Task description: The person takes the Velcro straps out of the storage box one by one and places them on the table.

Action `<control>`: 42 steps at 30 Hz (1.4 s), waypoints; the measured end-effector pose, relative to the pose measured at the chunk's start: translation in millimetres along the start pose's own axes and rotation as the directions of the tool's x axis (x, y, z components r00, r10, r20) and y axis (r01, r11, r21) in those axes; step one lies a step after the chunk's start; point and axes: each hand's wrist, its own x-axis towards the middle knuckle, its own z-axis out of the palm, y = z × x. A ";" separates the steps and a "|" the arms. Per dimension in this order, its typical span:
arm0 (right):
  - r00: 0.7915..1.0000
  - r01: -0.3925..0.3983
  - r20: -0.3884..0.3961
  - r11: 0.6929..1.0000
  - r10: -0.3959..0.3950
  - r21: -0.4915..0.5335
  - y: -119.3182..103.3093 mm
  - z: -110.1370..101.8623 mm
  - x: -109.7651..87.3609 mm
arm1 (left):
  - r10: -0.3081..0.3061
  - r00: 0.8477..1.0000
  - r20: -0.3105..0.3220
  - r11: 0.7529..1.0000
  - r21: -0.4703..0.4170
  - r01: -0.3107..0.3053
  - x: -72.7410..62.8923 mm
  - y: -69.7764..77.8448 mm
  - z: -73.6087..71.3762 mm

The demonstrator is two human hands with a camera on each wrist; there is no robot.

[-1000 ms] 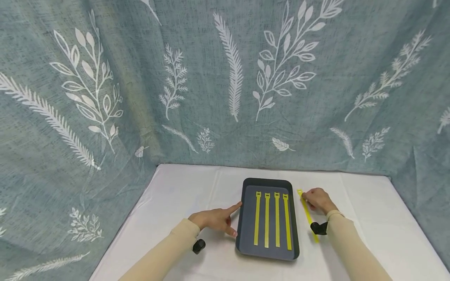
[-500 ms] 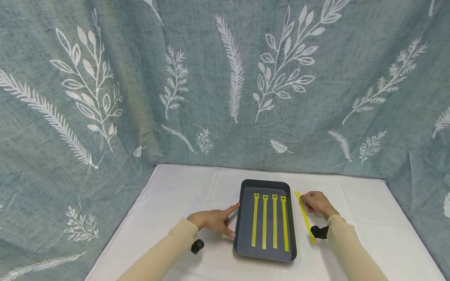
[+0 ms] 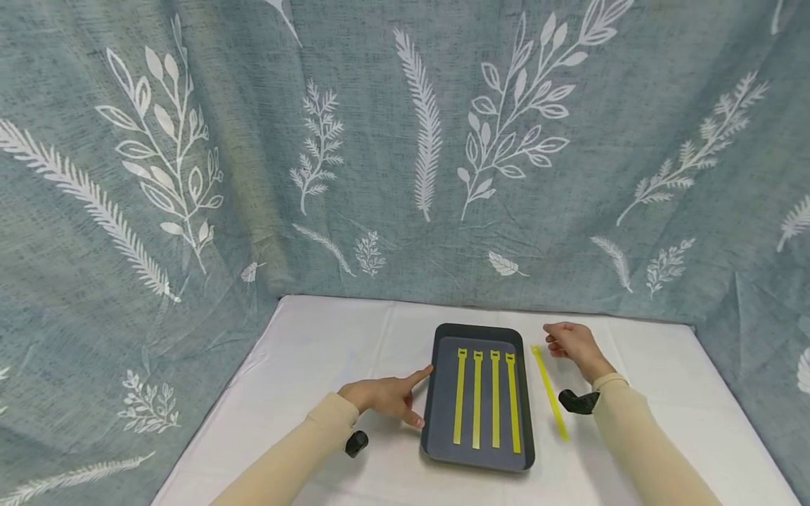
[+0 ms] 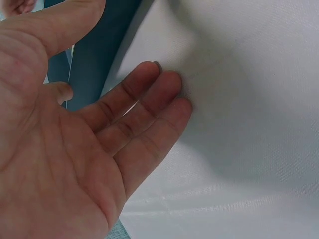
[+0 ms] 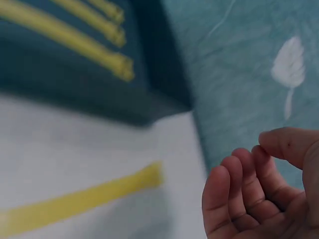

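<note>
On the white cloth-covered table [image 3: 329, 330], reading left to right, I first record the left hand [image 3: 382, 395], in a cream sleeve [image 3: 297, 450], thumb and index finger spread apart, their tips touching the left wall of a dark grey rectangular tray [image 3: 441, 407] with rounded corners. Inside it I count four flat yellow slot-headed straps [image 3: 477, 400], lying side by side, heads at the far end. Just beside the tray's right wall, a fifth flat yellow strap [image 3: 548, 386] lies slanted on the cloth. Near its head I note the right hand [image 3: 574, 346], raised, fingers loosely bent, thumb tip meeting index fingertip, clear of the strap.
</note>
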 end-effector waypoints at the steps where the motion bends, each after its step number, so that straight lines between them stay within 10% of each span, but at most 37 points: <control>1: 1.000 0.006 0.001 1.000 -0.006 0.008 -7.0 0.7 0.3 | -0.001 1.000 0.000 1.000 0.000 0.001 0.1 -0.2 0.0; 21: 0.976 0.152 0.158 0.988 -0.151 0.010 -108.8 35.2 -6.1 | 0.001 1.000 -0.007 1.000 -0.006 -0.001 -1.2 -1.4 0.9; 42: 0.935 0.050 0.354 0.998 -0.037 -0.026 -88.1 92.0 1.6 | -0.017 1.000 -0.012 1.000 0.014 0.017 0.4 0.2 3.5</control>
